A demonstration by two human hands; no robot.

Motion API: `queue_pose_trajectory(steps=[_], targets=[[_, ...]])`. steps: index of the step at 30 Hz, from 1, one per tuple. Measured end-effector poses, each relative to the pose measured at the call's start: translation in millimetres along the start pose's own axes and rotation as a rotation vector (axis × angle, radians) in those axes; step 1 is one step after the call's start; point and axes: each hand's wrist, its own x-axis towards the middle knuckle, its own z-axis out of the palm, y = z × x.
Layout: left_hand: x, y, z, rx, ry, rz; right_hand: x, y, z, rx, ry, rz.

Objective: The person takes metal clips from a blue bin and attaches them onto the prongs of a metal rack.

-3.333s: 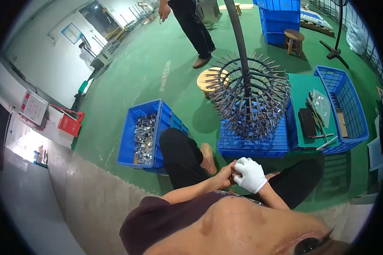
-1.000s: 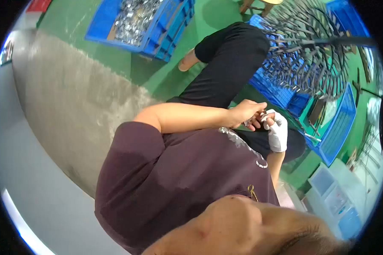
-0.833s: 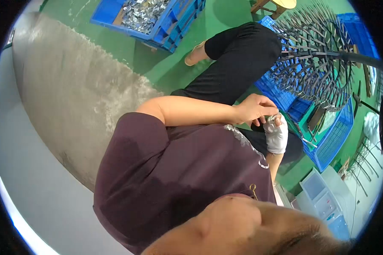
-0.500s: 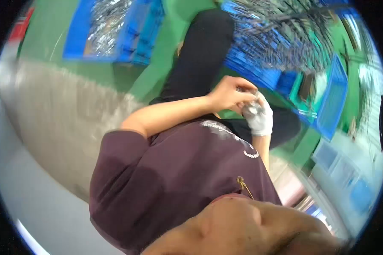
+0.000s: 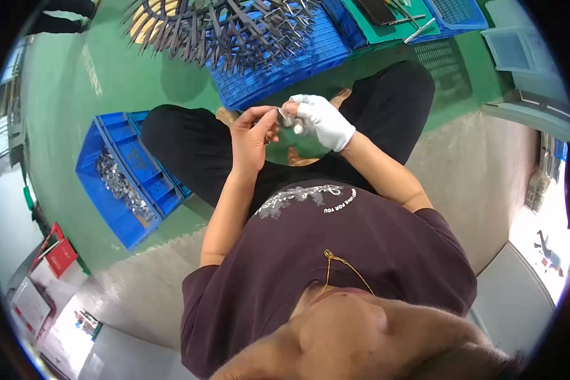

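My left hand is bare, its fingers pinched on a small metal part between the two hands. My right hand wears a white glove with some fingertips uncovered. Its fingers are curled around shiny metal at the same spot; whether this is one piece or several cannot be made out. Both hands are close together above the gap between my legs. Beyond them, a blue crate bears a large pile of dark, thin metal pieces.
A blue bin with small metal parts stands at the left. A green tray with tools is at the upper right, beside a blue basket. A red object is at far left. Another person's dark-clothed legs show at the upper left.
The view has turned and sharpened, so the crates and bin appear further left. My hands remain close together around the metal, now with a small gap between them.
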Motion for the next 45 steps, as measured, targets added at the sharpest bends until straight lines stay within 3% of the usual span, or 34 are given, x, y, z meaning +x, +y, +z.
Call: queue_pose_trajectory(steps=[2, 4, 10, 13, 17, 20, 26, 27, 31, 40, 45], targets=[[4, 5, 8, 0.172, 0.074, 0.128, -7, -16, 7, -0.397, 0.207, -0.199], [10, 9, 13, 0.293, 0.121, 0.200, -7, -18, -1, -0.663, 0.244, -0.393], [32, 17, 28, 0.331, 0.106, 0.149, -1, -32, -1, -1.052, 0.379, -0.530], [48, 24, 31, 0.173, 0.097, -0.071, 8, -34, -4, -1.103, 0.517, -0.669], [89, 20, 11, -0.312, 0.141, -0.301, 24, -41, -7, -1.132, 0.616, -0.724], [106, 19, 10, -0.332, 0.107, -0.236, 35, -43, -5, -1.209, 0.636, -0.745], [128, 21, 20, -0.322, 0.223, -0.185, 56, -41, -7, -1.323, 0.689, -0.840], [131, 20, 19, -0.317, 0.236, -0.169, 60, -40, -8, -1.391, 0.692, -0.756], [134, 20, 16, -0.265, 0.202, -0.123, 64, -40, -8, -1.380, 0.686, -0.976], [141, 15, 14, -0.317, 0.168, -0.096, 77, -38, -14, -1.372, 0.698, -1.089], [142, 15, 13, -0.335, 0.142, -0.077, 78, -39, -13, -1.405, 0.715, -1.043]])
